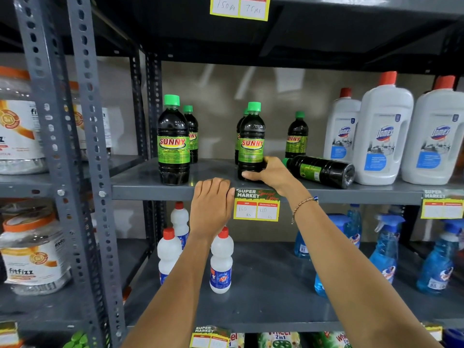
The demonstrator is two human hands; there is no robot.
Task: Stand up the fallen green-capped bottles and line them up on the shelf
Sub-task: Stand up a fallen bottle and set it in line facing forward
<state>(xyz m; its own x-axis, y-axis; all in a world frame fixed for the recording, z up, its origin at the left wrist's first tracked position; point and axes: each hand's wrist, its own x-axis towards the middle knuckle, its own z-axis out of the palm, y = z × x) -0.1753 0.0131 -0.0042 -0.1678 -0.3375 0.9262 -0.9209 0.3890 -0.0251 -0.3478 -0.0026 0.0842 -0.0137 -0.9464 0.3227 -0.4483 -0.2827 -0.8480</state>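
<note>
1. Your right hand (pixel 272 172) wraps around the base of an upright dark plastic bottle with a bright green screw cap (pixel 251 144), thumb across the front and fingers behind; it stands near the front edge of the grey metal shelf (pixel 150 187), mid-shelf.
2. That bottle holds near-black liquid, and a green label with "SUNNY" in yellow-and-red letters bands its middle.
3. Your left hand (pixel 212 205) rests fingers-curled over the shelf's front lip, holding nothing, just left of the yellow-framed "Super Market" price tag (pixel 256 206).
4. One matching bottle lies on its side (pixel 320 170) just right of your right hand, its green cap pointing toward your wrist and its ridged black base toward the white jugs.
5. A further upright Sunny bottle (pixel 173 141) stands at the shelf's left front, with a smaller-looking one (pixel 192 134) just behind it.
6. Another upright bottle (pixel 297 135) stands toward the back, behind the fallen one; a further cap peeks out behind the bottle you hold.
7. Tall white plastic jugs with red caps and blue "Domex" labels (pixel 383 131) fill the right end of the shelf, the nearest touching or almost touching the fallen bottle's base.
</note>
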